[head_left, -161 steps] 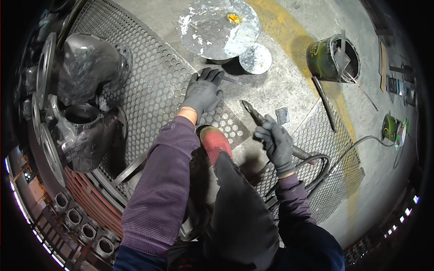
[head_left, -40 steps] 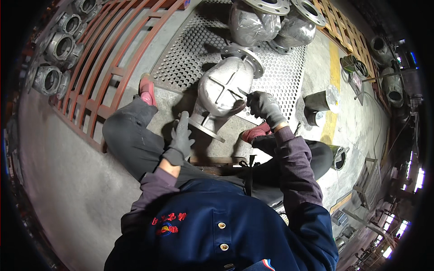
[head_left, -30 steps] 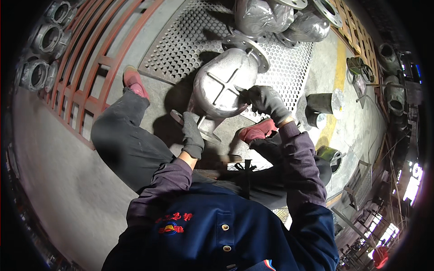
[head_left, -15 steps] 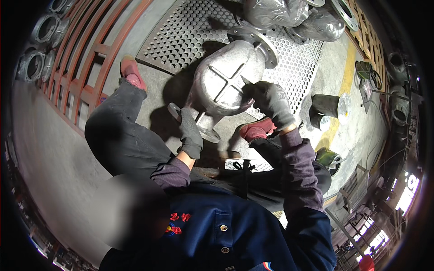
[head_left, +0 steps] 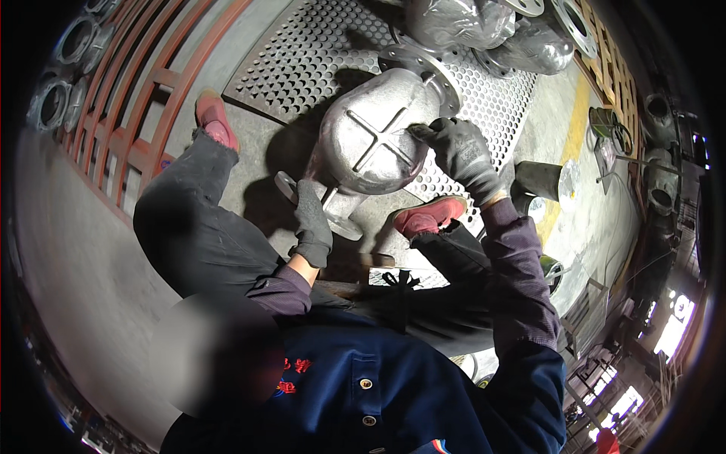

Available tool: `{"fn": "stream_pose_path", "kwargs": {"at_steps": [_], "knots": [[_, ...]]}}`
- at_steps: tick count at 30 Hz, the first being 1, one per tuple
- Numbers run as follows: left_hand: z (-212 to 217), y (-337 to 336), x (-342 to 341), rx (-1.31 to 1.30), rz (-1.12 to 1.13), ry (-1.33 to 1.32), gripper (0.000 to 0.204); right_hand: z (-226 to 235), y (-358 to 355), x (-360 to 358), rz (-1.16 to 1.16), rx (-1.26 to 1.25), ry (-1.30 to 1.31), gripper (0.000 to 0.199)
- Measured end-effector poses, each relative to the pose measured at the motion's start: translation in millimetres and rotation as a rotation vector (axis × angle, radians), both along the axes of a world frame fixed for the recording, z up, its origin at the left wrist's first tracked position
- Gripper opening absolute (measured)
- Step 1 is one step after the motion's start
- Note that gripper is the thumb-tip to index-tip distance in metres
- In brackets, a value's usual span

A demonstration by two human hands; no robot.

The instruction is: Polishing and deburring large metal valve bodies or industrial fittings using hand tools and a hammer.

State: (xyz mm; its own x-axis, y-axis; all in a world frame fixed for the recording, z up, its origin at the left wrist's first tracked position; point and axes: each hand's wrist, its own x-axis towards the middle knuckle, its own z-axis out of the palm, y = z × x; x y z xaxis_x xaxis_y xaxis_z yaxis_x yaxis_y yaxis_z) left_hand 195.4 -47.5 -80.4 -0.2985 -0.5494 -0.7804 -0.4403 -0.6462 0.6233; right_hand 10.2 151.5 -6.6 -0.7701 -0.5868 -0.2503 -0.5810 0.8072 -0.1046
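I see valve body [head_left: 374,144] dead ahead, axis far-right to near-left. Left hand [head_left: 311,225] grips near flange; right hand [head_left: 459,147] pinches small tool at cross-rib.

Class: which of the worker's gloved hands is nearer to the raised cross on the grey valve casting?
Right. The right hand touches the valve casting beside the raised cross; the left hand grips lower down, near the flange.

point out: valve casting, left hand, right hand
valve casting [head_left: 363,147], head view, on its domed face with the raised cross.
left hand [head_left: 311,227], head view, back of the grey glove.
right hand [head_left: 463,151], head view, back of the grey glove.
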Motion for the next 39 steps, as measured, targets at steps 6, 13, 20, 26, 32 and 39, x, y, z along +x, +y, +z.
{"fn": "stream_pose_path", "kwargs": {"at_steps": [6,13,20,26,32,39], "knots": [[-29.3,-5.8,11.7,0.112,0.045,0.085,0.074,-19.4,5.3,-27.5,0.234,-0.198,0.276,0.033],[-16.0,-3.9,8.2,0.062,0.082,0.06,0.075,1.8,-8.5,-21.2,0.152,0.023,0.056,0.041],[4.5,1.2,0.7,-0.002,0.056,0.066,0.066,16.3,5.4,-1.4,0.181,-0.097,-0.011,0.037],[-6.5,-2.5,7.3,-0.026,0.029,0.135,0.068,18.0,-18.3,39.5,-0.129,0.042,-0.129,0.031],[-7.1,0.5,7.2,0.029,0.023,0.13,0.068,17.7,-17.8,53.1,-0.123,-0.001,-0.175,0.033],[-31.4,-2.4,13.0,-0.064,0.043,0.232,0.066,17.8,-18.5,51.5,-0.305,-0.194,-0.161,0.027]]}}
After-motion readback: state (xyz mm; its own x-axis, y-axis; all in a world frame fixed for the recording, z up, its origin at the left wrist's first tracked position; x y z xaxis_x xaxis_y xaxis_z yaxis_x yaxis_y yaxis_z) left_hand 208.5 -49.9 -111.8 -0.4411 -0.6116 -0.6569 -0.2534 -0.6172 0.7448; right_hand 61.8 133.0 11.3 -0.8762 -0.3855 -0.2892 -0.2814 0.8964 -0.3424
